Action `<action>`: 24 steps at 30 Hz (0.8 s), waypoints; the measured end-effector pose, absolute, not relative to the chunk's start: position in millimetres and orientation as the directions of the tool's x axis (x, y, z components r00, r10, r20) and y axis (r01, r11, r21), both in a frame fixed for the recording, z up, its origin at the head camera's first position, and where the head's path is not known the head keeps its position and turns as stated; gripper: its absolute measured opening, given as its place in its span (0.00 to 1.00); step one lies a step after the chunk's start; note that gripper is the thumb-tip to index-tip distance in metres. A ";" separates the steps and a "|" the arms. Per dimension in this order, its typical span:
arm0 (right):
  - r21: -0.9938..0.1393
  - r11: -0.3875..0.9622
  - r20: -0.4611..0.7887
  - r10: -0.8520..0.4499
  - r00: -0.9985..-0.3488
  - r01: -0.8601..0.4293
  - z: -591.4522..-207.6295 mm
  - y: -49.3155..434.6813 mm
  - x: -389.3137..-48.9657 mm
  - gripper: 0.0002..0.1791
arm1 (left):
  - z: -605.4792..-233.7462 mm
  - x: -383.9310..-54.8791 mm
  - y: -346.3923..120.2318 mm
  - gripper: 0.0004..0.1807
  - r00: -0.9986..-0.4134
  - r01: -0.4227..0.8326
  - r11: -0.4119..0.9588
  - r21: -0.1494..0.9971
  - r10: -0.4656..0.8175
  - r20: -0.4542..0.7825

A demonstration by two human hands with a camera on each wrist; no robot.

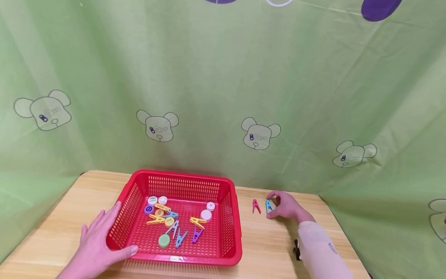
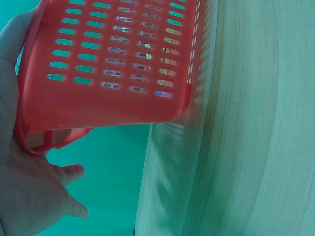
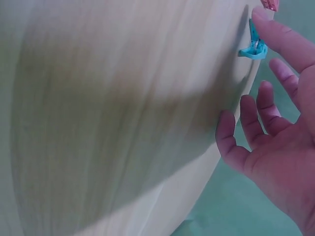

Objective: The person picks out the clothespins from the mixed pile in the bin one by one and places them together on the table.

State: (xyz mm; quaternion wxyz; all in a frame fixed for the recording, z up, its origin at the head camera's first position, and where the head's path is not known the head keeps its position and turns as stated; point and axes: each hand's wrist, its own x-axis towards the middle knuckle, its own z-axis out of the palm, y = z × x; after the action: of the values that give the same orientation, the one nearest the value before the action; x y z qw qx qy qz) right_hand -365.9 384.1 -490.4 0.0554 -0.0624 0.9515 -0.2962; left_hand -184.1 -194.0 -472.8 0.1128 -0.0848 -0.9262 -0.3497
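Note:
In the head view my left hand (image 1: 95, 242) is at the near left corner of a red plastic basket (image 1: 237, 217), its thumb over the front rim and its fingers spread along the left side. The left wrist view shows the palm against the basket's rim (image 2: 22, 118). To the right, my right hand (image 1: 286, 205) hovers over the wood tabletop with thumb and index finger on either side of a light blue clothespin (image 1: 268, 206). The other fingers are loosely bent. A pink-red clothespin (image 1: 256, 206) lies just left of the blue one.
Inside the basket lie several clothespins in yellow, blue, grey and purple, among them a purple clothespin (image 1: 196, 235), and several bottle caps, including a green cap (image 1: 164, 240). A green curtain (image 1: 209, 97) hangs behind and beside the table (image 1: 265, 248).

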 end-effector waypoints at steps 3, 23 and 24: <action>-0.584 0.807 -0.062 -0.153 -0.986 -0.088 -486.7 384.1 -366.1 0.36 | -472.2 -184.5 -194.0 0.70 -0.960 0.236 0.740 0.630 0.080 0.267; -0.566 0.794 0.018 -0.260 -0.965 -0.224 -442.9 360.2 -364.4 0.38 | -473.5 -184.4 -194.6 0.70 -0.965 0.223 0.730 0.646 0.072 0.252; -0.567 0.792 0.019 -0.262 -0.965 -0.226 -441.8 359.5 -364.8 0.38 | -473.5 -184.5 -194.6 0.70 -0.965 0.223 0.730 0.646 0.071 0.253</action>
State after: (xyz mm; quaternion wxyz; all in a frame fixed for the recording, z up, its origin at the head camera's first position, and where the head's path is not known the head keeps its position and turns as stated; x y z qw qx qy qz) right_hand -364.8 359.5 -441.8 0.0305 -0.1291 0.9461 -0.2955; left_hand -184.5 -194.6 -473.5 0.1062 -0.0794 -0.9241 -0.3585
